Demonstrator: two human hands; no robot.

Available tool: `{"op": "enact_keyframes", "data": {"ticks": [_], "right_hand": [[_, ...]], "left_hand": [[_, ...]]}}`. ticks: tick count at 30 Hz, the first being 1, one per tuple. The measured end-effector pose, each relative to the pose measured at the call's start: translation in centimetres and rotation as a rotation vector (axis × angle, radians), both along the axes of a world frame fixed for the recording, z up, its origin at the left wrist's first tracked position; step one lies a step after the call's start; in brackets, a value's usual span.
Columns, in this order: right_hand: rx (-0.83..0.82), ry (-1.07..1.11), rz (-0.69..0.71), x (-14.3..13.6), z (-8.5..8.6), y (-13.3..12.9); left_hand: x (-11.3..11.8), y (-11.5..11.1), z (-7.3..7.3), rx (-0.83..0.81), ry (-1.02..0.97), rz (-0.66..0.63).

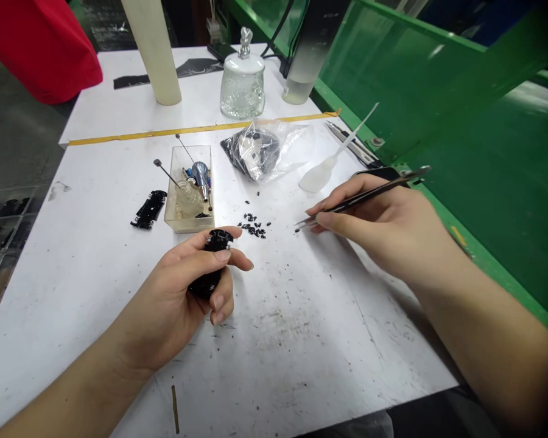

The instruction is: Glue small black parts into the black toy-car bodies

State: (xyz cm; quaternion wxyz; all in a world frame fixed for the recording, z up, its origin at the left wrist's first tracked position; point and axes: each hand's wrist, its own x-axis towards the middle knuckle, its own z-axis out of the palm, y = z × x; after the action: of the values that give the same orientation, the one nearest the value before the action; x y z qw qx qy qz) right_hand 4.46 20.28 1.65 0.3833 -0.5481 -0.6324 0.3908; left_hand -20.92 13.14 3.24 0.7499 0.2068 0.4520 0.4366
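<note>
My left hand (pixel 187 280) is closed around a black plastic part (pixel 206 281), with the thumb across its middle. My right hand (pixel 369 219) pinches dark metal tweezers (pixel 369 193). Their tips point left, just above a tiny black piece (pixel 297 230) on the white table (pixel 274 365); whether they touch it I cannot tell. Several more tiny black pieces (pixel 254 229) lie loosely grouped between my hands. Another black plastic part (pixel 149 210) rests at the left, beside a clear box (pixel 189 224) holding a small glass bottle and a metal-tipped tool.
Behind the pieces lie a clear plastic bag (pixel 258 152) with dark contents and a white squeeze dropper (pixel 318 176). Farther back stand a lidded glass jar (pixel 242 91) and two tall cylinders. A green frame (pixel 438 121) borders the right side. Someone's red clothing (pixel 45 48) shows upper left.
</note>
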Motion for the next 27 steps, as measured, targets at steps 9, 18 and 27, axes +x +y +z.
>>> {"op": "enact_keyframes", "data": {"ticks": [9, 18, 27], "right_hand": [[-0.049, -0.153, 0.072, 0.97, 0.77, 0.65], [-0.013, -0.119, 0.122, 0.96, 0.62, 0.59], [0.047, -0.153, 0.155, 1.08, 0.57, 0.73]], "left_hand": [[0.02, 0.07, -0.05, -0.006, 0.020, 0.003], [0.03, -0.02, -0.11, 0.000, 0.026, -0.003], [0.03, 0.04, -0.12, 0.003, 0.048, -0.011]]}}
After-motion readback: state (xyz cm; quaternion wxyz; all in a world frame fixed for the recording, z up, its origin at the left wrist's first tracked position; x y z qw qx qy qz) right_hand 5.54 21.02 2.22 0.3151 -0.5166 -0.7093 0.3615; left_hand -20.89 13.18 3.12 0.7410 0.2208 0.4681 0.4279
